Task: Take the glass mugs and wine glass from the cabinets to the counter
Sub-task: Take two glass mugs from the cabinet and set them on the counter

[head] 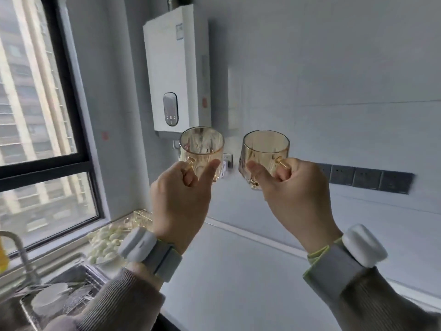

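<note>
Head view: both glass mugs are out of the cabinets and in the air, neither yet set down. The left grip (181,199) has its fingers curled through the handle of the left mug (202,149), thumb pressed flat against the glass wall. The right grip (293,197) holds the right mug (265,151) the same way, fingers round the handle and thumb on the side. Both mugs are upright and look empty.

Taking the heater (176,68) on the wall as the mark, the left mug hangs just below its bottom edge and the right mug sits below it and to the right, the two mugs near each other but apart. The worktop (238,271) lies well below the heater, under both wrists.

So the fetching of the mugs looks done, and lowering them onto the worktop is what remains for them. No wine glass shows anywhere, and no cabinet is in view, so that glass most likely remains to be fetched afterwards.
</note>
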### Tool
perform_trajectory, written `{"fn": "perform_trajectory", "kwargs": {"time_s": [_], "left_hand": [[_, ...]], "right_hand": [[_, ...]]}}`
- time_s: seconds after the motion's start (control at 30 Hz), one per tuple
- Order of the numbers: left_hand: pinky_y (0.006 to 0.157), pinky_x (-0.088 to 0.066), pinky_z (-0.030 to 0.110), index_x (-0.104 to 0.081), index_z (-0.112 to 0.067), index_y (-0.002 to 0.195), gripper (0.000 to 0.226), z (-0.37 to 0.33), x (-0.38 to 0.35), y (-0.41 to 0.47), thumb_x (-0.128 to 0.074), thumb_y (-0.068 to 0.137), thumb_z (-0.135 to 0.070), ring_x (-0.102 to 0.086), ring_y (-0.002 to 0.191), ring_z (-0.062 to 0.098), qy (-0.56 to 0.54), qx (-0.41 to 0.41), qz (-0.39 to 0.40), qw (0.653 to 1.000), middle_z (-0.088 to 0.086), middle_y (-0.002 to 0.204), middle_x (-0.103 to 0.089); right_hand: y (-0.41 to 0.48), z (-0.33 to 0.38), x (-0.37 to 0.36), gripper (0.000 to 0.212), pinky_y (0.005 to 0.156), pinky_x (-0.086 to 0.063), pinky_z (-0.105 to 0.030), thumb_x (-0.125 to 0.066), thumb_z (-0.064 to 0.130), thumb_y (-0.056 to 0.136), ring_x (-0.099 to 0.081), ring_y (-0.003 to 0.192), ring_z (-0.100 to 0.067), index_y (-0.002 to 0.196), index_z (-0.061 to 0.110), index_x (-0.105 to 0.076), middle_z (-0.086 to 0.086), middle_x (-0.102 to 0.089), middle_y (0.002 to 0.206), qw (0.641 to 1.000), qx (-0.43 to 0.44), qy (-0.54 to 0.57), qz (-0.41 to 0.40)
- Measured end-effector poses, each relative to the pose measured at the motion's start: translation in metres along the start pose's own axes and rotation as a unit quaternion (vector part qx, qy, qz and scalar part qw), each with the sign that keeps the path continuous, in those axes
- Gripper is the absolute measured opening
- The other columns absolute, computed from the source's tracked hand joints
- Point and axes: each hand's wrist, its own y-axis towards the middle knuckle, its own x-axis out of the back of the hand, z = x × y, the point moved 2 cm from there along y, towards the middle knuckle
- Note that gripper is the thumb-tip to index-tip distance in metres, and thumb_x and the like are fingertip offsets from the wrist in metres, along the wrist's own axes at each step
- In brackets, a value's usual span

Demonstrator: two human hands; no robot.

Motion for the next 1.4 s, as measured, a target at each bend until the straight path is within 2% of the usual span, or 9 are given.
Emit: {"fn": "perform_trajectory", "kwargs": {"time_s": [0.27, 0.4, 0.47, 0.57, 0.7, 1.0, 1.13, 1.23, 1.4], "left_hand": [[0.051, -0.027, 0.024, -0.018, -0.020, 0.058, 0.068, 0.022, -0.109, -0.011, -0.077, 0.086, -0.041, -0.029, 0.051, 0.013, -0.037, -0.007, 0.067, 0.997, -0.005, 0.052, -0.020], [0.051, -0.028, 0.024, -0.018, -0.020, 0.058, 0.068, 0.052, -0.162, -0.009, -0.076, 0.087, -0.039, -0.030, 0.050, 0.014, -0.051, -0.001, 0.092, 0.994, -0.006, 0.051, -0.017], [0.051, -0.029, 0.023, -0.018, -0.019, 0.058, 0.067, 0.071, -0.191, -0.007, -0.075, 0.087, -0.039, -0.030, 0.050, 0.014, -0.057, 0.003, 0.113, 0.992, -0.006, 0.051, -0.017], [0.049, -0.029, 0.024, -0.020, -0.018, 0.059, 0.066, 0.103, -0.236, -0.003, -0.075, 0.088, -0.040, -0.029, 0.051, 0.015, -0.066, 0.014, 0.159, 0.985, -0.006, 0.051, -0.019], [0.047, -0.027, 0.024, -0.019, -0.019, 0.058, 0.066, 0.147, -0.294, -0.003, -0.075, 0.087, -0.041, -0.027, 0.050, 0.015, -0.079, 0.039, 0.209, 0.974, -0.007, 0.051, -0.019], [0.048, -0.024, 0.026, -0.026, -0.016, 0.056, 0.065, 0.259, -0.399, -0.035, -0.076, 0.086, -0.044, -0.025, 0.052, 0.017, -0.086, 0.119, 0.290, 0.946, -0.004, 0.051, -0.023], [0.047, -0.022, 0.025, -0.025, -0.017, 0.055, 0.064, 0.311, -0.440, -0.066, -0.076, 0.087, -0.040, -0.023, 0.051, 0.016, -0.092, 0.155, 0.323, 0.929, -0.004, 0.051, -0.023], [0.046, -0.022, 0.023, -0.026, -0.018, 0.054, 0.064, 0.348, -0.469, -0.093, -0.076, 0.088, -0.037, -0.023, 0.049, 0.013, -0.097, 0.193, 0.339, 0.916, -0.009, 0.050, -0.023], [0.047, -0.024, 0.024, -0.025, -0.019, 0.054, 0.062, 0.388, -0.497, -0.133, -0.072, 0.090, -0.039, -0.029, 0.046, 0.014, -0.100, 0.218, 0.371, 0.897, 0.001, 0.044, -0.031]], "right_hand": [[0.020, -0.092, 0.002, 0.067, 0.046, -0.024, -0.025, -0.078, 0.055, 0.078, -0.026, 0.046, -0.015, 0.055, 0.018, -0.026, -0.002, -0.032, 0.046, 0.997, -0.050, -0.058, -0.024], [0.032, -0.135, -0.010, 0.066, 0.043, -0.031, -0.014, -0.080, 0.051, 0.079, -0.048, 0.045, -0.002, 0.052, 0.021, -0.027, 0.011, -0.031, 0.043, 0.993, -0.082, -0.074, -0.047], [0.038, -0.160, -0.021, 0.066, 0.043, -0.032, -0.014, -0.079, 0.051, 0.080, -0.049, 0.046, 0.003, 0.053, 0.020, -0.027, 0.011, -0.032, 0.043, 0.991, -0.091, -0.088, -0.051], [0.046, -0.200, -0.040, 0.067, 0.048, -0.034, -0.026, -0.077, 0.055, 0.080, -0.053, 0.045, -0.006, 0.054, 0.020, -0.027, 0.009, -0.039, 0.044, 0.985, -0.123, -0.110, -0.055], [0.054, -0.255, -0.069, 0.066, 0.053, -0.041, -0.033, -0.076, 0.057, 0.080, -0.072, 0.063, -0.031, 0.056, 0.019, -0.027, 0.004, -0.042, 0.046, 0.975, -0.169, -0.126, -0.067], [0.040, -0.376, -0.137, 0.060, 0.048, -0.030, -0.024, -0.070, 0.043, 0.091, -0.073, 0.069, -0.040, 0.059, 0.020, -0.025, 0.004, -0.026, 0.049, 0.954, -0.220, -0.192, -0.064], [0.014, -0.435, -0.173, 0.059, 0.055, -0.037, -0.041, -0.066, 0.048, 0.092, -0.071, 0.068, -0.042, 0.060, 0.020, -0.025, -0.002, -0.039, 0.047, 0.941, -0.267, -0.197, -0.074], [-0.008, -0.481, -0.203, 0.057, 0.058, -0.038, -0.037, -0.055, 0.060, 0.085, -0.064, 0.061, -0.042, 0.059, 0.019, -0.025, -0.017, -0.055, 0.051, 0.931, -0.289, -0.204, -0.088], [-0.043, -0.535, -0.233, 0.058, 0.058, -0.046, -0.042, -0.060, 0.055, 0.088, -0.063, 0.059, -0.041, 0.058, 0.019, -0.025, -0.015, -0.059, 0.052, 0.913, -0.344, -0.202, -0.088]]}}
